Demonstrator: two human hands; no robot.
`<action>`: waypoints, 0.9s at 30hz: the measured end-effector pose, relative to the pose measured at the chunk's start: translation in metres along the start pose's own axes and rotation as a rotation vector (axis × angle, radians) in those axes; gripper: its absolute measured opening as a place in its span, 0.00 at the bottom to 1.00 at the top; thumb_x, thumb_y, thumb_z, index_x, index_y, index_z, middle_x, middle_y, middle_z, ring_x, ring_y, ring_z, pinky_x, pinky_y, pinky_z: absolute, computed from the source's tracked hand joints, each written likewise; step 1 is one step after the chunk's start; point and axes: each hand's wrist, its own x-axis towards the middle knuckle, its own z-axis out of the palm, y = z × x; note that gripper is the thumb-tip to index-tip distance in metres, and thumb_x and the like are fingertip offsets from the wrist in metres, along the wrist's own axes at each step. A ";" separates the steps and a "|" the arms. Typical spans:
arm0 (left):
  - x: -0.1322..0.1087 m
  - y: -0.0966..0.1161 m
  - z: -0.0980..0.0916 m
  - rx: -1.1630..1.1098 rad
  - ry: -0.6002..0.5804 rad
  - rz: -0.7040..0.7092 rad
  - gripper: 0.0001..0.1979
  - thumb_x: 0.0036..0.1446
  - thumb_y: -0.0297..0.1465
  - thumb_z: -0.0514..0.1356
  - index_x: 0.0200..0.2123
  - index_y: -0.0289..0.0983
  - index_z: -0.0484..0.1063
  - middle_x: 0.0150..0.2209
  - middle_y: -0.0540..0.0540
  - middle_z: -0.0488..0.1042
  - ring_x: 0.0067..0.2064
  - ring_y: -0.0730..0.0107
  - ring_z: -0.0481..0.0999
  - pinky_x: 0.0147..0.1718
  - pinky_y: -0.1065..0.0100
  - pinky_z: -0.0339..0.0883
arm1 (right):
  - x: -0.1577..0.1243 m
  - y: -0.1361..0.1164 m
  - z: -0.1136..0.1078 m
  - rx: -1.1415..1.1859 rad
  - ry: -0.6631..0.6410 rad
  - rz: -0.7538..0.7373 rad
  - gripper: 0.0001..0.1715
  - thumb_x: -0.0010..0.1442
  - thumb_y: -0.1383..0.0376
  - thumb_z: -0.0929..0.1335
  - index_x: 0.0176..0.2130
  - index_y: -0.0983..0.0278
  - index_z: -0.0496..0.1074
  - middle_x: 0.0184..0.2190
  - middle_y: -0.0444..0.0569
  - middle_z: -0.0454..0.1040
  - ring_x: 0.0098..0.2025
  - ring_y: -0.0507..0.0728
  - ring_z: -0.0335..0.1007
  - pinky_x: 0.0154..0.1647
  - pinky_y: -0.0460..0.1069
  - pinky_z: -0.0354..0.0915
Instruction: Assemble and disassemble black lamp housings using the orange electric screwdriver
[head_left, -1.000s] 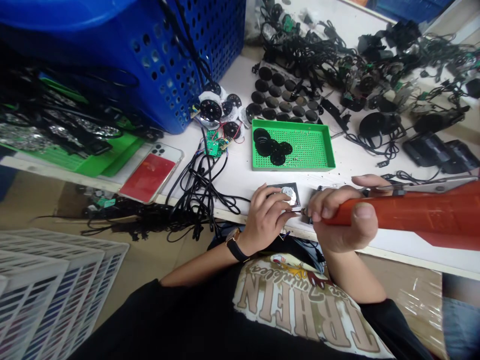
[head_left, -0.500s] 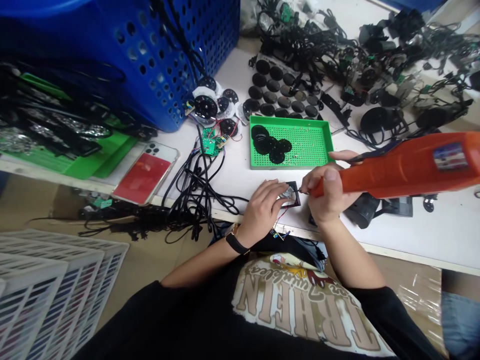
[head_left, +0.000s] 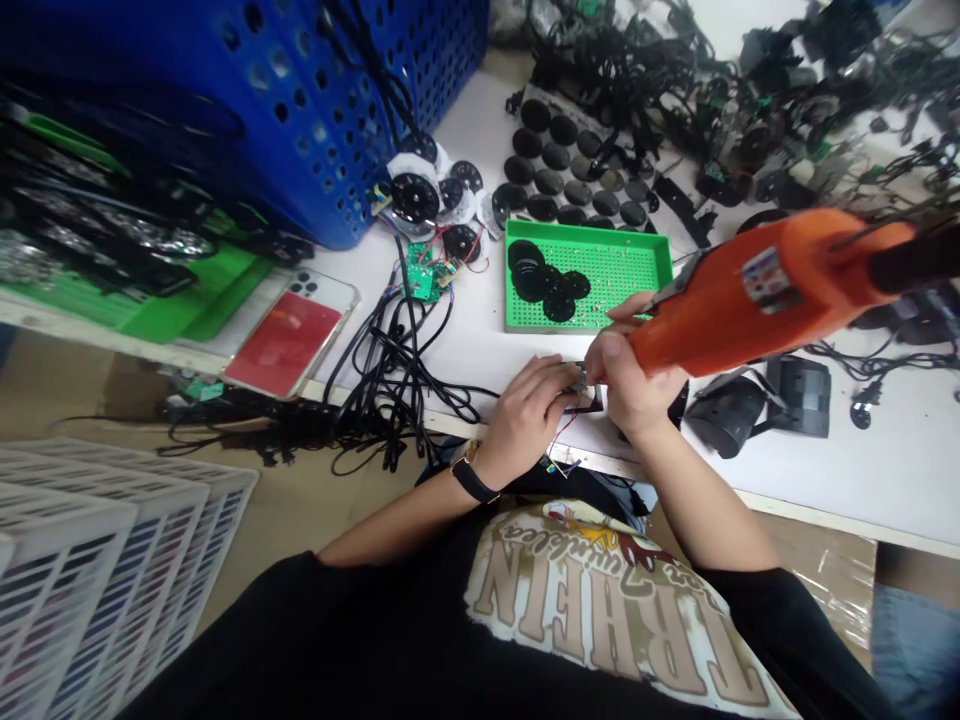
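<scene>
My right hand is wrapped round an orange electric screwdriver. The tool slants up to the right, and its tip is hidden behind my fingers. Below it, near the table's front edge, lies a small square black frame with a silvery piece in it. My left hand, fingers bent over the frame's left side, holds it against the table. Thin red and dark wires run from it over the edge. Just behind my hands is a green tray with black discs and small bits in it.
Black cables and a red-backed phone lie to the left. Behind them are a green circuit board and a blue basket. Round dark discs lie behind the tray; black housings stand at right.
The screwdriver has tilted, its rear end swinging away from me and upward, and its tip is now hidden. My right hand has moved slightly left, closer to my left hand, which stays on the frame.
</scene>
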 end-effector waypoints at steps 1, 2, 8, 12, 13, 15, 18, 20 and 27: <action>0.000 0.000 0.001 -0.006 0.001 -0.006 0.10 0.69 0.26 0.60 0.52 0.37 0.75 0.51 0.42 0.84 0.60 0.61 0.81 0.63 0.51 0.75 | 0.001 -0.002 -0.001 0.015 -0.020 -0.004 0.22 0.58 0.48 0.76 0.40 0.58 0.67 0.17 0.32 0.65 0.16 0.49 0.63 0.18 0.46 0.63; 0.000 -0.001 0.001 -0.010 0.003 -0.010 0.10 0.70 0.26 0.59 0.52 0.37 0.75 0.50 0.42 0.84 0.60 0.61 0.80 0.63 0.51 0.75 | 0.002 -0.006 -0.002 0.029 -0.017 -0.012 0.21 0.60 0.49 0.75 0.40 0.58 0.68 0.16 0.32 0.65 0.14 0.48 0.62 0.16 0.45 0.61; -0.001 -0.001 0.002 -0.052 0.012 -0.010 0.12 0.68 0.27 0.63 0.54 0.37 0.74 0.51 0.41 0.84 0.60 0.59 0.80 0.60 0.50 0.77 | 0.002 -0.041 0.005 0.157 0.240 -0.216 0.13 0.61 0.53 0.72 0.35 0.58 0.68 0.14 0.31 0.60 0.10 0.48 0.55 0.11 0.45 0.56; -0.003 0.001 -0.001 -0.119 0.021 -0.104 0.23 0.63 0.28 0.68 0.60 0.36 0.69 0.56 0.37 0.80 0.61 0.57 0.80 0.61 0.52 0.76 | -0.011 -0.037 0.018 0.211 0.100 -0.200 0.10 0.62 0.57 0.72 0.38 0.56 0.68 0.16 0.32 0.64 0.12 0.49 0.57 0.13 0.45 0.61; -0.003 0.002 -0.001 -0.135 0.021 -0.124 0.26 0.62 0.27 0.68 0.61 0.36 0.67 0.56 0.37 0.80 0.60 0.58 0.81 0.60 0.53 0.76 | -0.014 -0.033 0.020 0.191 0.080 -0.190 0.10 0.62 0.56 0.72 0.38 0.56 0.67 0.16 0.32 0.65 0.12 0.49 0.57 0.14 0.45 0.62; -0.003 0.002 -0.001 -0.147 0.010 -0.146 0.29 0.61 0.26 0.68 0.63 0.37 0.64 0.56 0.38 0.80 0.58 0.58 0.82 0.59 0.54 0.77 | -0.017 -0.024 0.023 0.139 0.075 -0.170 0.12 0.63 0.54 0.71 0.37 0.57 0.67 0.17 0.32 0.65 0.13 0.49 0.58 0.15 0.45 0.62; -0.003 0.002 0.000 -0.132 -0.014 -0.162 0.31 0.61 0.23 0.67 0.64 0.39 0.63 0.55 0.39 0.80 0.57 0.58 0.82 0.58 0.54 0.77 | -0.017 -0.016 0.023 0.100 0.084 -0.152 0.14 0.63 0.52 0.71 0.38 0.57 0.68 0.16 0.32 0.64 0.13 0.49 0.60 0.16 0.46 0.62; -0.004 0.002 0.001 -0.121 -0.022 -0.169 0.30 0.61 0.23 0.67 0.64 0.39 0.64 0.55 0.39 0.80 0.57 0.57 0.82 0.59 0.54 0.77 | -0.016 -0.015 0.023 0.097 0.076 -0.150 0.14 0.62 0.52 0.72 0.37 0.57 0.68 0.16 0.32 0.64 0.14 0.49 0.60 0.16 0.46 0.62; -0.003 0.002 0.000 -0.127 -0.038 -0.175 0.28 0.61 0.23 0.66 0.63 0.37 0.64 0.56 0.39 0.79 0.59 0.57 0.80 0.62 0.52 0.74 | -0.017 -0.015 0.024 0.149 0.052 -0.164 0.14 0.63 0.55 0.72 0.33 0.58 0.66 0.17 0.34 0.66 0.14 0.48 0.60 0.17 0.45 0.62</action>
